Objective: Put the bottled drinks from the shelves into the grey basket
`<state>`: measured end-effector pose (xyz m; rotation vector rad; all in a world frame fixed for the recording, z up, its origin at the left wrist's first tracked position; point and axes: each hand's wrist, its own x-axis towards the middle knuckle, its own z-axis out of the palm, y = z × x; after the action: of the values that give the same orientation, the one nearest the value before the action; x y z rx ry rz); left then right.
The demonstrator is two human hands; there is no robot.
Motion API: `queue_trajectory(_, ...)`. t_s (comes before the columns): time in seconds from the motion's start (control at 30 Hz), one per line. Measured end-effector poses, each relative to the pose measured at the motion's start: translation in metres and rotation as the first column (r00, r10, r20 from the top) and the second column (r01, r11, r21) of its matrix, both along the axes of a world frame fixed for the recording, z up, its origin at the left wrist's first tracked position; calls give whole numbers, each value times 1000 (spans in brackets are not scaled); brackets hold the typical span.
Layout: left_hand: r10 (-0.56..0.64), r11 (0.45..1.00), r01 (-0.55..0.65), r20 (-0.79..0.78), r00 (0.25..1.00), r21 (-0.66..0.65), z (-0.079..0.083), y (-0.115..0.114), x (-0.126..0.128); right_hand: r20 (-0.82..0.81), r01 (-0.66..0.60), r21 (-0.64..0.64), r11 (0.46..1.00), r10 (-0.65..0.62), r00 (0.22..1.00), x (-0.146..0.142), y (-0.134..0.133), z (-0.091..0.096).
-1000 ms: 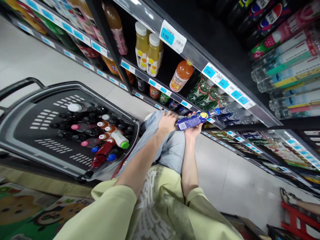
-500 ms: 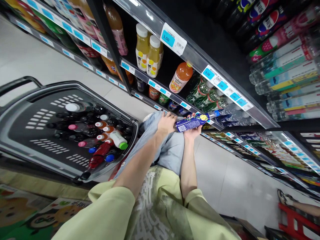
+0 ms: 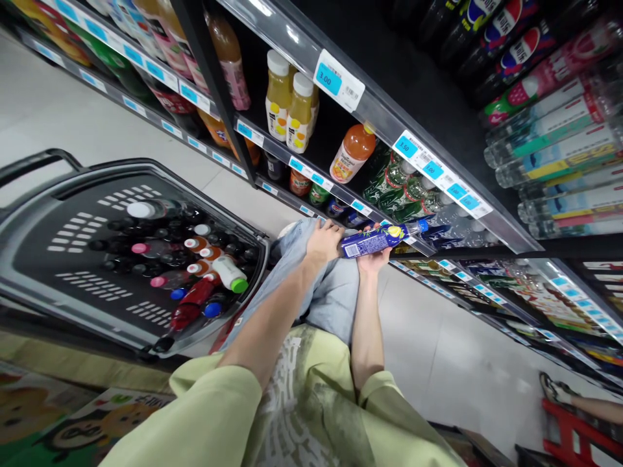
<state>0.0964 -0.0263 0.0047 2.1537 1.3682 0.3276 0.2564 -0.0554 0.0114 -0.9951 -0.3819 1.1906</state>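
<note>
A blue-labelled drink bottle (image 3: 372,240) with lemon pictures and a blue cap lies almost level above my knees, cap toward the right. Cradling it from below, my right hand (image 3: 374,258) has its thumb near the lemon picture and its fingertips on the far side. My left hand (image 3: 325,240) is curled at the bottle's base, which it hides, close over my knee. Beside me on the left, a grey shopping basket cart (image 3: 82,194) contains many drink bottles, among them a white bottle with a green cap (image 3: 230,274) and a red one (image 3: 192,305).
Ahead stands a dark drinks shelf (image 3: 389,84) with price tags along its edges. An orange juice bottle (image 3: 354,154) and yellow juice bottles (image 3: 299,113) stand on it. At lower right are a red stool (image 3: 567,434) and another person's foot (image 3: 552,388).
Almost nothing differs. The bottle and both hands keep their places, and the view shifts very slightly.
</note>
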Motion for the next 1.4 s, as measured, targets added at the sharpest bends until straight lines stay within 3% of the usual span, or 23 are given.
queue_trajectory(0.37,1,1000,0,-13,1000,17,-2,-1,0,-3,-44,26,999,44,999,3,-1,-10)
queue_trajectory(0.83,7,1000,-7,22,1000,-15,5,0,-6,-96,17,-19,1000,-18,995,-4,2,3)
queue_trajectory(1.4,5,1000,-5,-12,1000,5,-4,-1,-6,-104,48,-60,997,-54,993,4,2,-16)
